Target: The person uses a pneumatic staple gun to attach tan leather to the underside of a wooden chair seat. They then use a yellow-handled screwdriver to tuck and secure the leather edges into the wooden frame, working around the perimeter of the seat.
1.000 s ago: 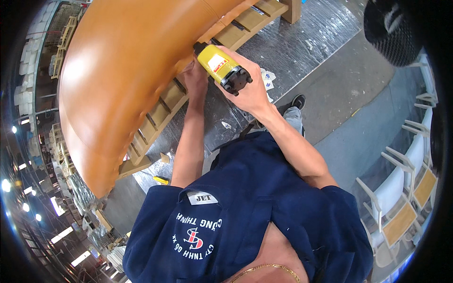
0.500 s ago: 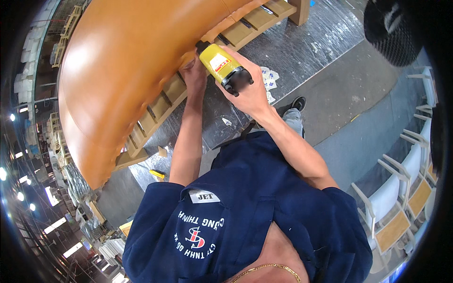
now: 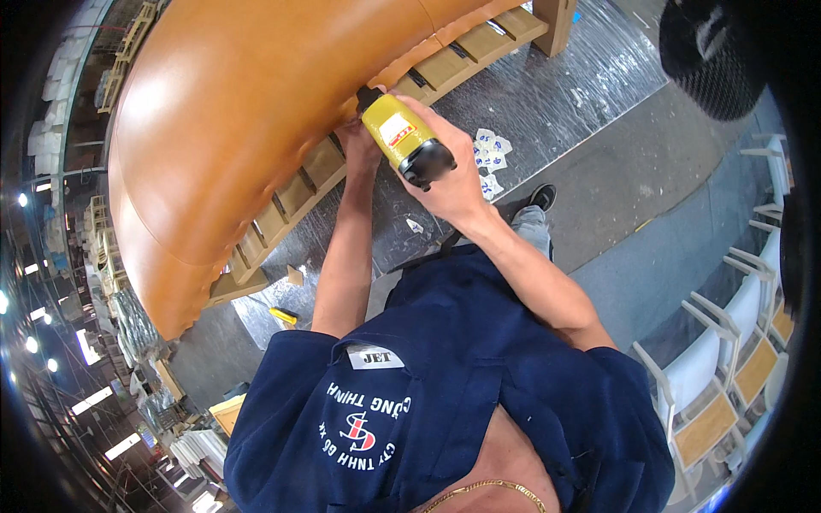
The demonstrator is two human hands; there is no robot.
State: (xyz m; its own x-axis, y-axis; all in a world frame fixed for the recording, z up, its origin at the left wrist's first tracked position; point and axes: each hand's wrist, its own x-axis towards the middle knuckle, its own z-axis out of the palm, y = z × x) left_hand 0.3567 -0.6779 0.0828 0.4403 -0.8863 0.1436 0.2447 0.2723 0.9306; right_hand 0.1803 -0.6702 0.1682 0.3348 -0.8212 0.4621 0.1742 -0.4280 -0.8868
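Note:
A large curved piece of furniture padded in tan leather (image 3: 256, 94) lies over a slatted wooden frame (image 3: 295, 195). My right hand (image 3: 457, 179) is closed round a yellow and black staple gun (image 3: 395, 128). The gun's black nose reaches the leather's gathered lower edge, beside the slats. Just left of the nose, my left hand (image 3: 361, 147) is closed on that edge, its fingertips partly hidden by the leather and the tool.
Beneath the frame is a worktop covered in shiny film (image 3: 547, 103). On it lie marked paper scraps (image 3: 491, 154) and a yellow-handled cutter (image 3: 283, 316). White chairs (image 3: 693, 368) stand in a row at the right. Stacked furniture parts line the far left.
The leather piece, worktop and both hands appear slightly shifted in the picture. The staple gun has tilted a little and stays at the leather edge. Both holds look unchanged.

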